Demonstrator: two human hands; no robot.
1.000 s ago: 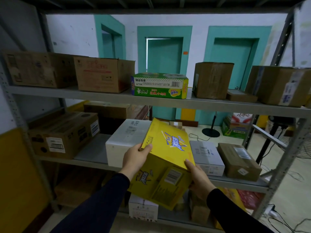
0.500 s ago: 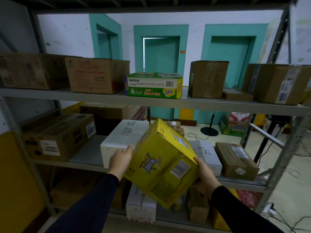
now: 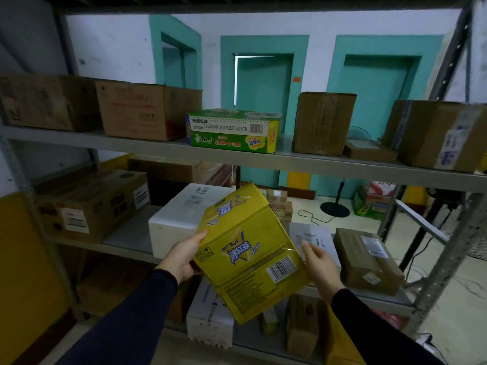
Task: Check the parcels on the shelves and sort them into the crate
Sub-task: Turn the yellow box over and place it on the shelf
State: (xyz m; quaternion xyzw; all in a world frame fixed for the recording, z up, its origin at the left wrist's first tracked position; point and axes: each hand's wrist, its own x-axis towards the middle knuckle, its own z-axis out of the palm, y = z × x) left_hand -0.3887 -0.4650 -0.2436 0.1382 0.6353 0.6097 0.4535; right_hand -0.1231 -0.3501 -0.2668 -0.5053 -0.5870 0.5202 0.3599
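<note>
Carton (image 3: 247, 255) tilted, left hand (image 3: 181, 256) fingers clamped on its edge, right hand (image 3: 320, 267) fingers apart.

Dim, cool indoor light; wide-angle bending at edges, slight motion blur, shadowed corners.

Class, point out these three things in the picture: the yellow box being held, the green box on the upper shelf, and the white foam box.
yellow box (image 3: 245, 255): head view, front face at the logo.
green box (image 3: 232, 133): head view, front face.
white foam box (image 3: 181, 214): head view, top face.
</note>
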